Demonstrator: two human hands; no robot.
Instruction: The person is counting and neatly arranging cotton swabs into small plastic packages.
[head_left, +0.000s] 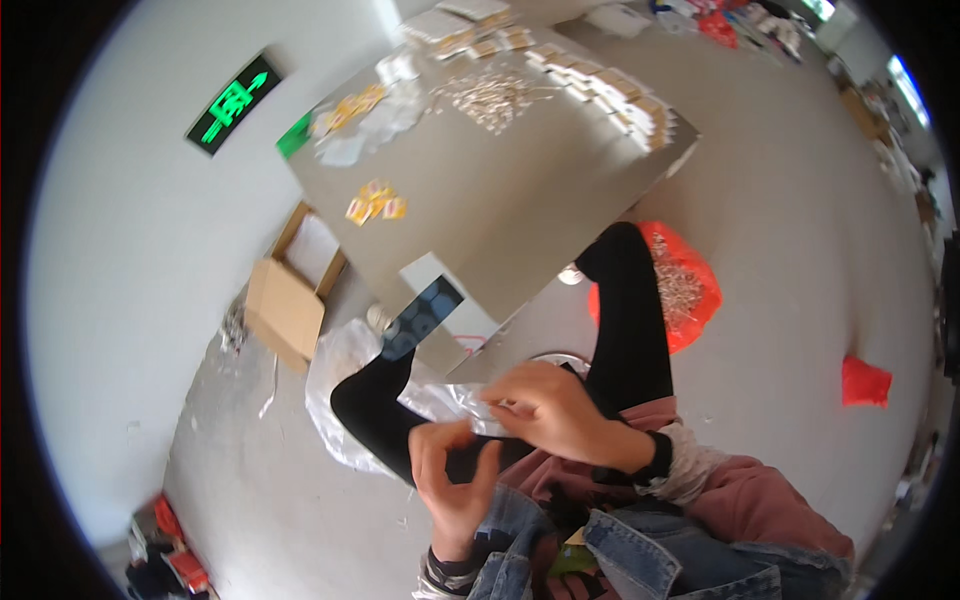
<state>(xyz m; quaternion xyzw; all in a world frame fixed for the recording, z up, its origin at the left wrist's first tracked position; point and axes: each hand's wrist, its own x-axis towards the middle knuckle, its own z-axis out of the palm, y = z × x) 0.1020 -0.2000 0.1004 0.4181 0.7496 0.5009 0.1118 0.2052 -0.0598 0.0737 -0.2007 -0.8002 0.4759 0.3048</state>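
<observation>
Both of my hands hang over my lap, in front of the table's near corner. My left hand (455, 485) is half curled, with a gap between thumb and fingers, and no object shows in it. A little above and to its right, my right hand (555, 408) has its fingers bent in a pinch. Whatever they hold, if anything, is too small to make out. A clear plastic bag (345, 390) lies below by my legs, partly behind the hands. Nearest on the table (460, 200) are a dark phone-like slab (425, 315) and a white sheet (470, 318).
Yellow packets (377, 202) lie on the table, with a heap of small pale sticks (495, 100) and rows of white-and-brown packs (605, 92) farther back. An open cardboard box (285, 310) stands left. A red bag of sticks (685, 290) sits right, a red pouch (865, 382) beyond.
</observation>
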